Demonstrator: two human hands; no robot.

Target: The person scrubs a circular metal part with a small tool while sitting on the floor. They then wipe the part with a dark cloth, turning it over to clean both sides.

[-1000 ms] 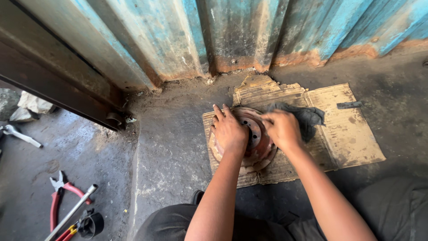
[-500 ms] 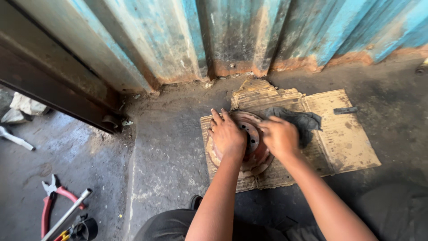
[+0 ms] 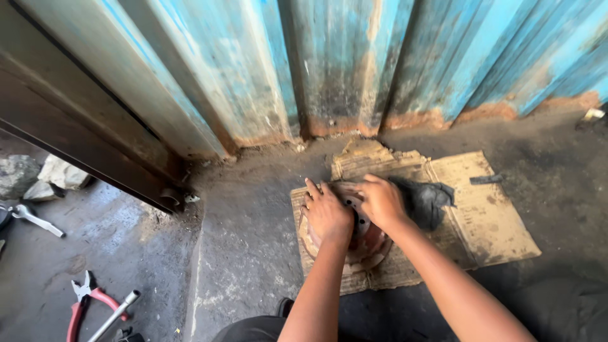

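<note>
A round, rusty metal disc with small holes (image 3: 367, 244) lies on a flattened piece of cardboard (image 3: 487, 221) on the floor. My left hand (image 3: 326, 212) lies flat on the disc's left side, fingers spread. My right hand (image 3: 382, 199) presses on its upper right part, fingers curled over the top. A dark crumpled rag (image 3: 425, 199) lies just right of my right hand, touching the disc's edge. Most of the disc is hidden under my hands.
A rusted blue corrugated metal wall (image 3: 354, 69) stands close behind the cardboard. Red-handled pliers (image 3: 85, 301) and a metal rod (image 3: 114, 315) lie on the floor at lower left, a wrench (image 3: 35, 218) and stones (image 3: 44, 177) further left. A dark metal beam (image 3: 88, 149) runs diagonally.
My hands have stayed on the disc, with the right hand shifting slightly toward its top. The view has shifted a little, mostly from head movement.
</note>
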